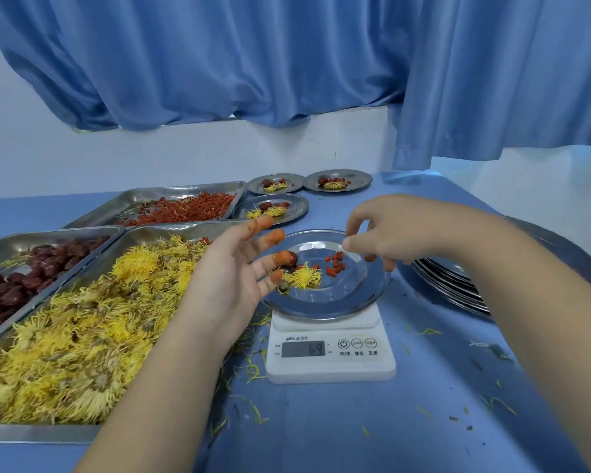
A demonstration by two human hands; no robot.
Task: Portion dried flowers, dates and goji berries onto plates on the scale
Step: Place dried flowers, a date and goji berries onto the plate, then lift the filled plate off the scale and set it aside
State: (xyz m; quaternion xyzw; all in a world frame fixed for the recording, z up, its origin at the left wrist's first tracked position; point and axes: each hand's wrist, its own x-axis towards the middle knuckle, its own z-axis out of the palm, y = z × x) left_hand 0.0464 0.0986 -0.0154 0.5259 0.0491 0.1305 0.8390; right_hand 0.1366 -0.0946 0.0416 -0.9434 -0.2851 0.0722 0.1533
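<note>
A steel plate point(352, 298) sits on the white scale point(328, 349), whose display reads 69. On the plate lie a yellow dried flower point(304, 277), a dark red date point(291, 258) and a few goji berries point(335, 264). My left hand point(232, 268) hovers over the plate's left rim, fingers spread and straight, tips stained orange, holding nothing. My right hand point(382, 230) hangs above the plate's right side with loosely bent fingers; nothing shows between them. Three trays stand to the left: dried flowers point(82, 322), dates point(31, 271) and goji berries point(191, 208).
Three filled small plates point(275, 183) point(336, 180) point(272, 208) stand behind the scale. A stack of empty steel plates point(458, 285) lies in a wide basin at the right. Petal scraps litter the blue tablecloth point(355, 431). Blue curtains hang behind the table.
</note>
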